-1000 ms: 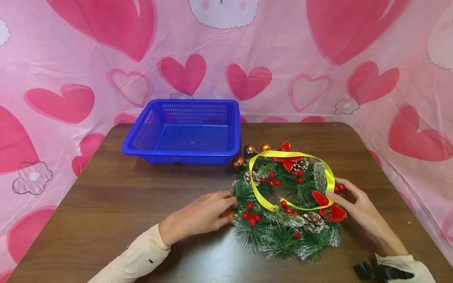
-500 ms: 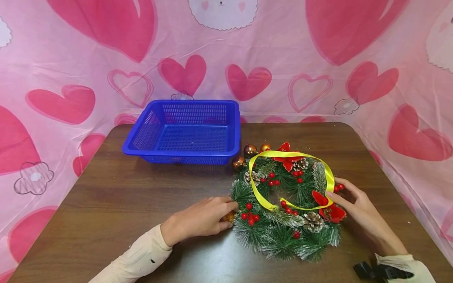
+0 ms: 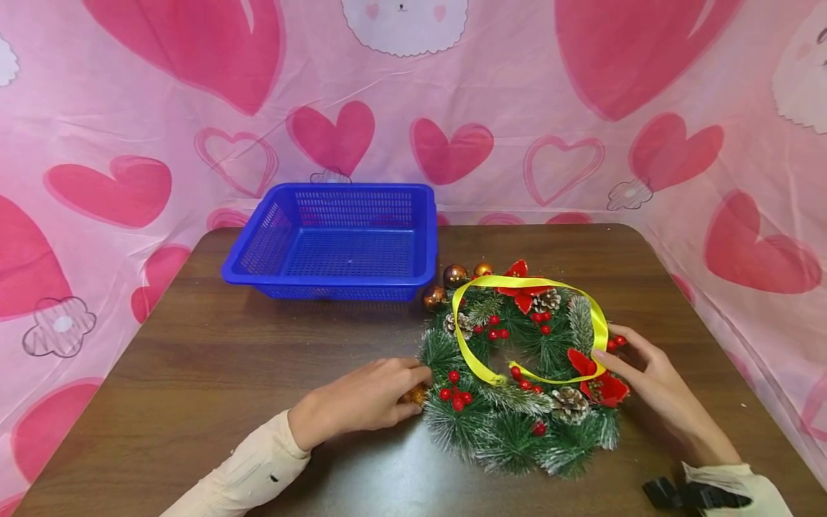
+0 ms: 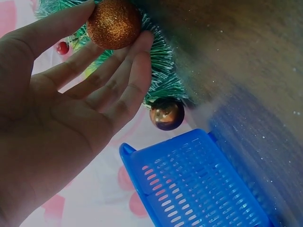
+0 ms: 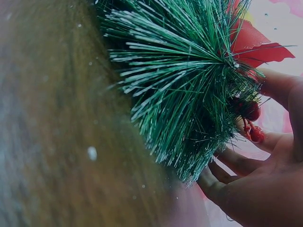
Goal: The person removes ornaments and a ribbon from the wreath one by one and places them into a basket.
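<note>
Wreath [image 3: 510, 431]: lying on the brown table [image 3: 213, 359], its green, frosted needles spreading in a ring round a middle gap.
Left hand [image 3: 362, 396]: working at the wreath's left edge, thumb and fingers curving round a glittery orange ball [image 4: 113, 23] and holding it; the thumb tip is pressing one side.
Right hand [image 3: 662, 395]: holding the wreath's right edge, the thumb lying over the top and the fingers bending round the outer side; some fingertips are hiding behind needles, so how firmly they are gripping is hard to tell.
Yellow ribbon [image 3: 600, 334]: looping over the wreath's top, its two ends lying near each other by the middle gap.
Red flowers: one [image 3: 606, 391] sitting at the wreath's right side near the right thumb, another [image 3: 525, 302] showing at its far side, partly under the ribbon.
Pine cone [image 3: 569, 405]: resting on the wreath's near right part.
Red berries [image 3: 458, 402]: clustering on the wreath's near left part.
Shiny balls [image 3: 455, 276]: sitting at the wreath's far left edge, copper and orange.
Blue basket [image 3: 323, 281]: standing beyond the wreath and to its left.
Pink backdrop [image 3: 510, 72]: hanging beyond the wreath, showing hearts.
Black device [image 3: 662, 494]: showing by the right sleeve [image 3: 765, 495], nearer than the wreath and to its right.
</note>
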`<state>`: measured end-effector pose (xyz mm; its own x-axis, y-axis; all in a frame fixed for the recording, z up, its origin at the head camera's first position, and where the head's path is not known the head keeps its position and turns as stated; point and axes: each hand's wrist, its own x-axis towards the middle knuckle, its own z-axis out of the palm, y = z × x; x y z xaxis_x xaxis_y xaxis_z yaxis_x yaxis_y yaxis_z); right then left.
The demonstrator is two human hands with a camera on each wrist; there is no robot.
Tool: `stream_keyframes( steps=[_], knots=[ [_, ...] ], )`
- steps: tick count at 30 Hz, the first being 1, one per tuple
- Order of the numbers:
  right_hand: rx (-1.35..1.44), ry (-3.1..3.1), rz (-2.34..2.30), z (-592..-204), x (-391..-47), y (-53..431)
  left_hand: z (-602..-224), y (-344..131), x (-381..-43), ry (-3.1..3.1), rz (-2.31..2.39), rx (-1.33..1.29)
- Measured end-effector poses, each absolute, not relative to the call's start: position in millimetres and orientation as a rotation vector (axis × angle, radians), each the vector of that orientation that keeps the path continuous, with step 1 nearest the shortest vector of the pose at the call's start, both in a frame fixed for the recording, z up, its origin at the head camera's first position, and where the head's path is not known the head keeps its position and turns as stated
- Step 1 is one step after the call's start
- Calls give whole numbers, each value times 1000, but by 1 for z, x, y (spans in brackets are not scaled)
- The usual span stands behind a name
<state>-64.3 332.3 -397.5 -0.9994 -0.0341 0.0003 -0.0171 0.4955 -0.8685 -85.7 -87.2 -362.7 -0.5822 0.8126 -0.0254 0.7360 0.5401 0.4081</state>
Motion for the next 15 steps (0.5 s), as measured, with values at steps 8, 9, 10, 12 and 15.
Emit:
stream_keyframes(
  steps=[8,9,10,12,15],
  knots=[
    [-85,2707,-1557,-398,-65,333,-359,-90,-86,2585,536,1311],
    [-84,2707,-1556,-398,-65,333,-358,-90,-86,2589,535,1315],
    [-83,2707,-1555,-398,-65,334,-358,-90,-86,2591,535,1315],
    [-81,2712,-1550,-398,-65,333,-356,-91,-86,2593,540,1316],
    [-88,2718,-1540,-397,-65,333,-353,-92,-86,2596,547,1311]
  ],
)
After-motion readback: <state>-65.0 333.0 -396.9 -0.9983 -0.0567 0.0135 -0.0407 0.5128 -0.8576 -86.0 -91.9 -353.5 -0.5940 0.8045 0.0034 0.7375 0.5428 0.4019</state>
